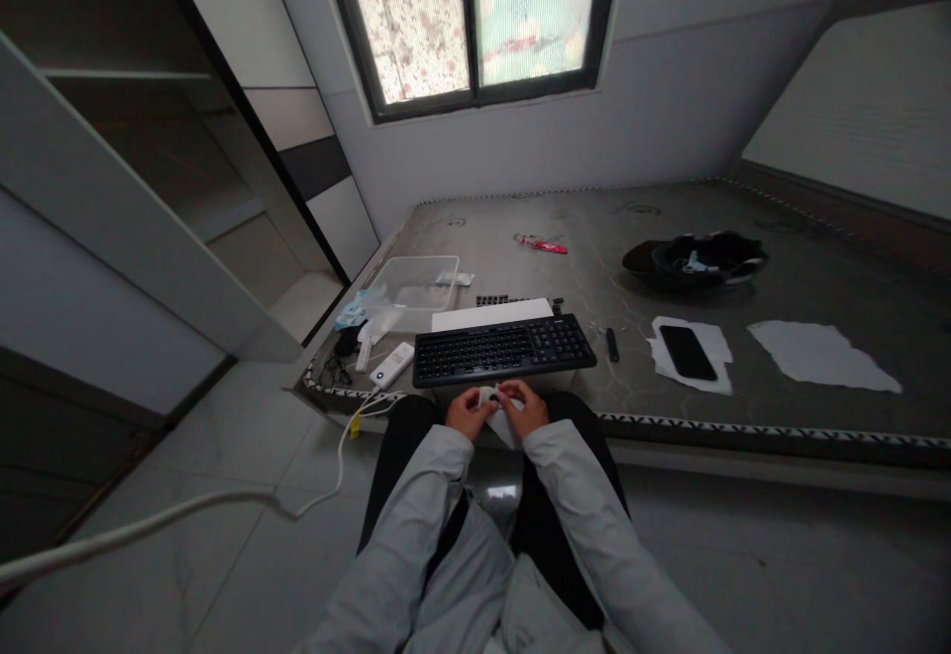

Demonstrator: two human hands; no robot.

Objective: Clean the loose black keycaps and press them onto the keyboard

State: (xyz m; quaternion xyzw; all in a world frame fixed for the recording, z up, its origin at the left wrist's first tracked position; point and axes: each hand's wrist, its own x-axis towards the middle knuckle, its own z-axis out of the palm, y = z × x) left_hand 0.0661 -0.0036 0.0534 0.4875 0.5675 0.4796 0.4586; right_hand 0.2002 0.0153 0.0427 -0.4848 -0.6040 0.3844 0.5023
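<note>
Both hands meet just in front of a black keyboard [505, 348], over the lap. My left hand [470, 414] is closed on one side of a crumpled white tissue [505, 426]. On its other side my right hand [524, 409] pinches the tissue too. A small dark piece shows between the fingertips; I cannot make out what it is. Behind the keyboard lies a white sheet [491, 315], and small black keys [491, 300] stand in rows beyond it.
A clear plastic box [420, 287] and a white device [392, 365] with a cable are at the left. To the right are a black stick [612, 345], a phone [687, 353] on white paper, another paper [821, 355] and a black cap [694, 263]. A red packet [546, 245] lies farther back.
</note>
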